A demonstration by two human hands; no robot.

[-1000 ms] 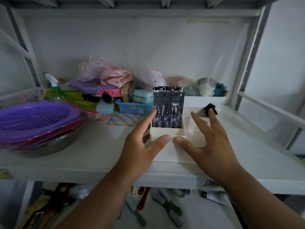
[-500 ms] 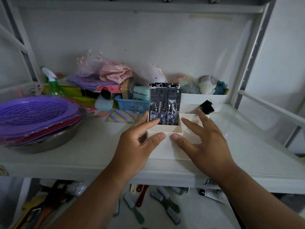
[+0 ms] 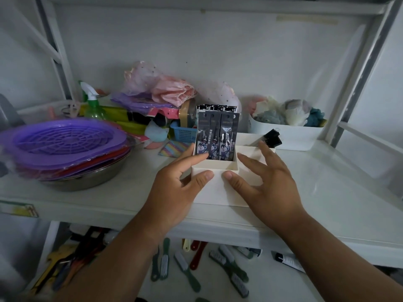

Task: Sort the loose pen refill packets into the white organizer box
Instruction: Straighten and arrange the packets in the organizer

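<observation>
The white organizer box [image 3: 214, 189] stands near the front edge of the shelf. Several dark pen refill packets [image 3: 218, 136] stand upright in its left compartment. My left hand [image 3: 174, 188] holds the box's front-left corner, thumb on the front wall and index finger along the rim touching the packets. On the right side rests my right hand [image 3: 268, 184], its thumb against the front wall and its straight, spread fingers over the right compartment. Black binder clips [image 3: 271, 138] sit at the box's back right.
Stacked purple and red baskets [image 3: 63, 142] lie in a metal bowl [image 3: 87, 179] at the left. A spray bottle [image 3: 92, 103], a blue basket [image 3: 185, 135] and bagged items crowd the back. A white bin [image 3: 283, 136] stands at the back right. Brushes [image 3: 229, 267] lie on the lower shelf.
Both hands have settled closer onto the box. My left index finger now lies against the packets, and my right fingers have lowered toward the right compartment's rim.
</observation>
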